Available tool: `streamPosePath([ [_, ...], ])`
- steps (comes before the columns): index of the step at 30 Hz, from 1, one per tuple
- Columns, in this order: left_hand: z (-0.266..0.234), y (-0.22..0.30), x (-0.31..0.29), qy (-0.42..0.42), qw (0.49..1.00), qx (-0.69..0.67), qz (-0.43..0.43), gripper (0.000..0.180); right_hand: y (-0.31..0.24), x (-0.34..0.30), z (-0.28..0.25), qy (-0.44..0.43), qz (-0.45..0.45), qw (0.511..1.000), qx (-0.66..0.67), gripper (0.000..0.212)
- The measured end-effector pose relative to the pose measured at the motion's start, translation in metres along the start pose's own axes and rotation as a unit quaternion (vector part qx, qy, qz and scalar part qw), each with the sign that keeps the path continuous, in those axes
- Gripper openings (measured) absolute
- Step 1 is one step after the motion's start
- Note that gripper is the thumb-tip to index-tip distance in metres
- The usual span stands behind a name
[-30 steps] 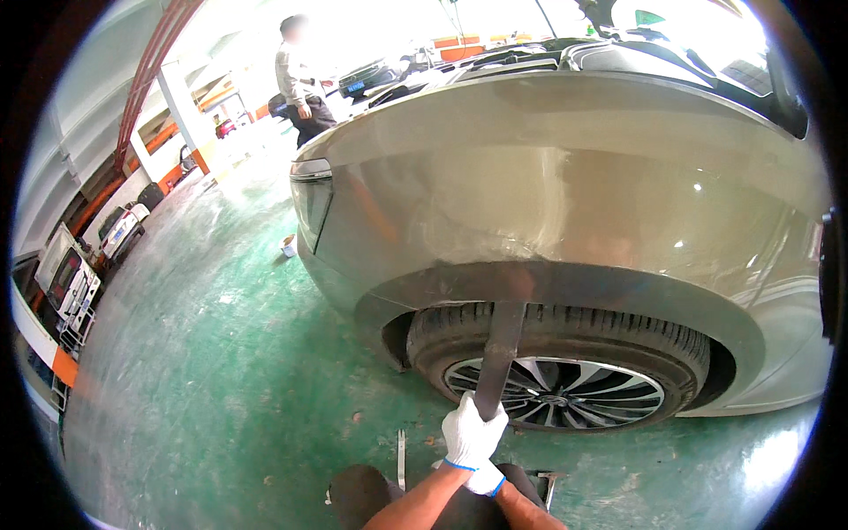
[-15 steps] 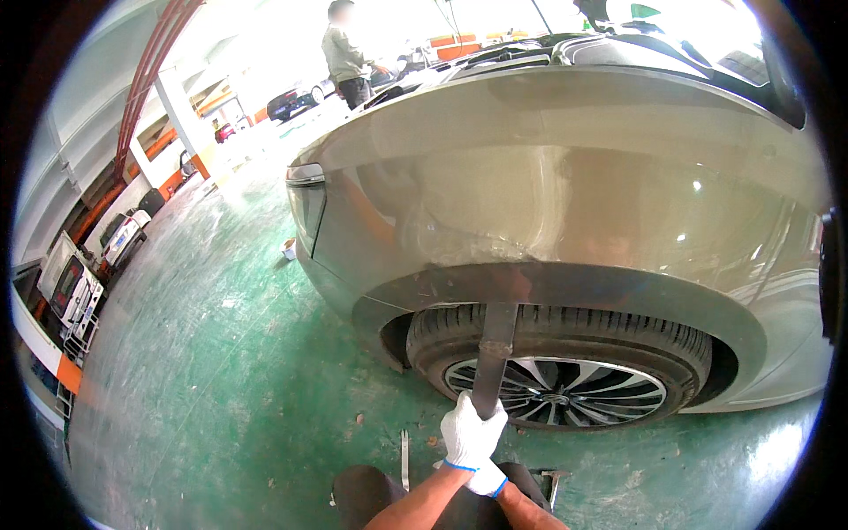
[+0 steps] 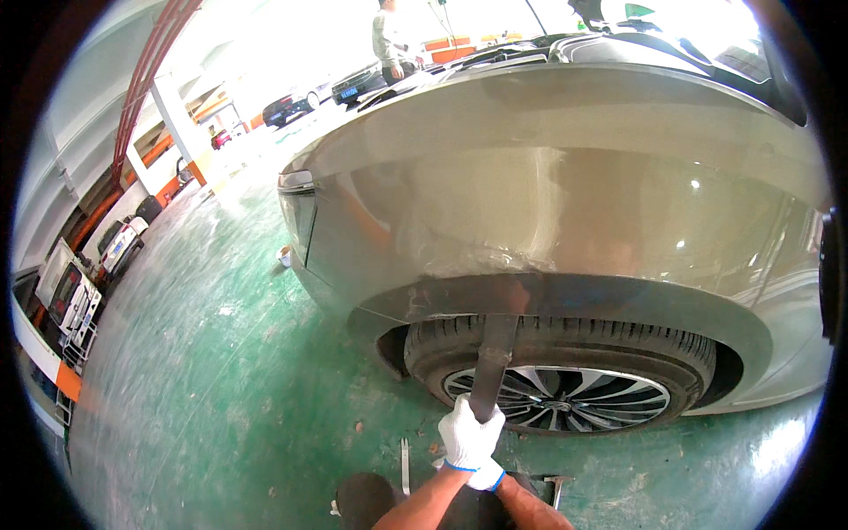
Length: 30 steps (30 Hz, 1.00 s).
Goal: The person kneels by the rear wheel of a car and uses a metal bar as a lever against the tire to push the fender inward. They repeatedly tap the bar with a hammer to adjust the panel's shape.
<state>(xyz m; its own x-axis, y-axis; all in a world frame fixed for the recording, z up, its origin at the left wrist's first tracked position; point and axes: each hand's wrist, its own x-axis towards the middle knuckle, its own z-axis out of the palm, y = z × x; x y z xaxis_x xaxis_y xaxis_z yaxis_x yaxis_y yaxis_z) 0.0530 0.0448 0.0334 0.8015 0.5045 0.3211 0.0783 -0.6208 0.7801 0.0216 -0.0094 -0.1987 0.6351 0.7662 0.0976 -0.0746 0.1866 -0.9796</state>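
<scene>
A white-gloved left hand (image 3: 470, 433) of mine is closed around a long, flat, dark metal bar (image 3: 492, 367). Just below and partly behind it, my right hand (image 3: 486, 475), gloved too, is wrapped at the bar's lower part; most of its fingers are hidden. The bar slants upward across the tyre (image 3: 609, 340), and its top end disappears under the dark wheel-arch trim (image 3: 601, 293) of a beige-gold car. Right above the trim, the fender (image 3: 636, 203) has a scraped, dented patch.
On the green floor (image 3: 230, 380) lie a flat fork-ended tool (image 3: 405, 465) and a hammer-like tool (image 3: 556, 488) beside my knees (image 3: 364, 499). A small white tub (image 3: 284, 256) stands by the car's front corner. Across the workshop are another person (image 3: 389, 44) and parked vehicles.
The view has shifted slightly, so the wheel arch sits a little lower. Both hands keep hold of the bar. The person in the background has moved right.
</scene>
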Motion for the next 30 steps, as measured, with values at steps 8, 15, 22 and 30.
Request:
streamPosePath([
  [8,-0.005,0.009,-0.001,-0.023,1.000,0.004,-0.005,0.026,-0.031,-0.030,-0.009,0.011,0.106,0.980,0.167,0.051],
  [15,-0.006,0.000,0.000,0.023,0.999,-0.008,0.043,0.026,0.031,-0.192,-0.100,0.320,0.472,0.691,-0.444,0.066],
  [22,-0.005,0.003,-0.002,0.029,0.997,-0.014,0.074,0.026,0.151,-0.272,-0.116,0.250,0.547,0.654,-0.459,0.069],
  [30,-0.008,-0.001,0.001,0.034,0.996,-0.037,0.077,0.030,0.071,-0.256,-0.107,0.381,0.426,0.732,-0.371,0.042],
])
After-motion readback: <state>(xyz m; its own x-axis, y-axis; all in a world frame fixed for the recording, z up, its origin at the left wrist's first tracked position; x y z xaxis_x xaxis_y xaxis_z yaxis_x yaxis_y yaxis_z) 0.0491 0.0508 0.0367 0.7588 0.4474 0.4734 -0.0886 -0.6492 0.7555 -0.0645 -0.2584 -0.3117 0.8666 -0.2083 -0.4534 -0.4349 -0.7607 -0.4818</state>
